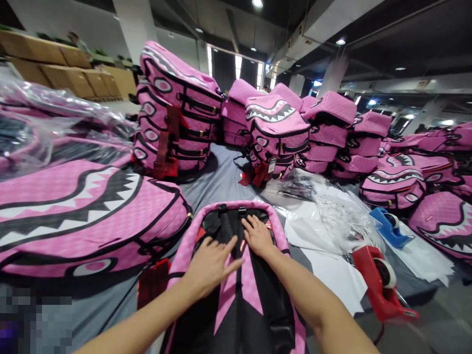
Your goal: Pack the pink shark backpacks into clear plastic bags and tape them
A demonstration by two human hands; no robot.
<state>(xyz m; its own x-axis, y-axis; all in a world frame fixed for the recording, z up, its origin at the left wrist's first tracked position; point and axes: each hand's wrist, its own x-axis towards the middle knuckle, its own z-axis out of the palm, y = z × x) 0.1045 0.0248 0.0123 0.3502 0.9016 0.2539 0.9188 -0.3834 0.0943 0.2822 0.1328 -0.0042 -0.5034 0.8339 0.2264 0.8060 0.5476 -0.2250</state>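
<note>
A pink and black backpack (pixel 278 231) lies in front of me with its strap side up. My left hand (pixel 210 265) is over its left half, fingers spread, thumb and index finger stretched toward the middle; I cannot tell whether it touches the fabric. Near the top edge, my right hand (pixel 257 237) rests flat with its fingers extended on the black back panel. Neither hand grips anything. Between them, black shoulder straps (pixel 229 231) and a pink pointed panel (pixel 251 285) run down the middle. A red tag (pixel 153 282) lies left of the backpack.
Another pink backpack with a shark-mouth print (pixel 92 211) lies at left. Stacked backpacks (pixel 177 113) stand behind. To the right are white paper sheets (pixel 332 275), clear plastic bags (pixel 335 216), a red tape dispenser (pixel 383 285) and a blue tape dispenser (pixel 393 227). Cardboard boxes (pixel 66 73) stand far left.
</note>
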